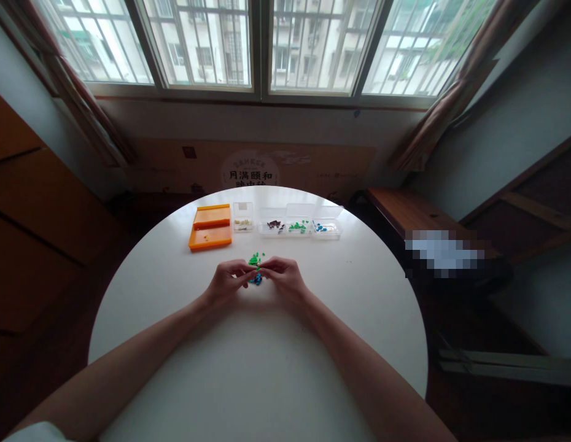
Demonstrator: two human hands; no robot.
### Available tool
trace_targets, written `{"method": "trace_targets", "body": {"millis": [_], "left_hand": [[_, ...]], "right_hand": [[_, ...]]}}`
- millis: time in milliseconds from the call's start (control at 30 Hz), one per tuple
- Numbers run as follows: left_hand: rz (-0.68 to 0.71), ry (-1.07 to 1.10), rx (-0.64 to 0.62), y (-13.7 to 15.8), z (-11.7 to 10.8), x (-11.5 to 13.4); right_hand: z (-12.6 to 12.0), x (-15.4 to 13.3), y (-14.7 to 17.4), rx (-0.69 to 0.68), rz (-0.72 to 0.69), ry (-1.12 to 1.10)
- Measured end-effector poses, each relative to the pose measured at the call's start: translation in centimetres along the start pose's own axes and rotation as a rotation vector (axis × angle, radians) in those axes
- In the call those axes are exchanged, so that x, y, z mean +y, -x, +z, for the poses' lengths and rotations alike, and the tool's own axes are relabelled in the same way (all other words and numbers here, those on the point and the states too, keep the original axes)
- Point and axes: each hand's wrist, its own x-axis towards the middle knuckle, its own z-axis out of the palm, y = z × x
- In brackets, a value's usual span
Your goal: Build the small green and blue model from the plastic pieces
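- One orange plastic tray [210, 224], few yellow bits inside.
- Left hand [230, 276], fingertips pinching a tiny green plastic piece [257, 268], mostly hidden, over the round white table [262, 356].
- One small clear plastic box [243, 210].
- Brown carton [251, 162], reading 月满颐和; the table cuts off its next line.
- Right hand [284, 276], pinching that same piece.
- Three clear plastic boxes [300, 235]; I can't count their pieces from here.

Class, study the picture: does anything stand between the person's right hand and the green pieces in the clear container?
Nothing visible blocks the way over the table from the right hand to the green pieces; only the front edge of the clear container comes before them. Its raised lid appears to stand behind.
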Motion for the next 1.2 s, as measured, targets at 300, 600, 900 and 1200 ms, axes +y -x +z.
{"method": "trace_targets", "body": {"millis": [300, 600, 900, 1200], "left_hand": [[0.001, -0.027, -0.003, 0.0, 0.0, 0.0], [0.002, 0.023, 0.001, 0.1, 0.0, -0.1], [0.018, -0.005, 0.0, 0.1, 0.0, 0.0], [-0.013, 0.0, 0.001, 0.1, 0.1, 0.3]], "right_hand": [[0.0, -0.2, 0.1, -0.039, 0.032, -0.069], [0.1, -0.3, 0.0, -0.027, 0.028, -0.079], [0.2, -0.9, 0.1, -0.012, 0.047, -0.049], [0.1, -1.0, 0.2, -0.05, 0.03, -0.023]]}}
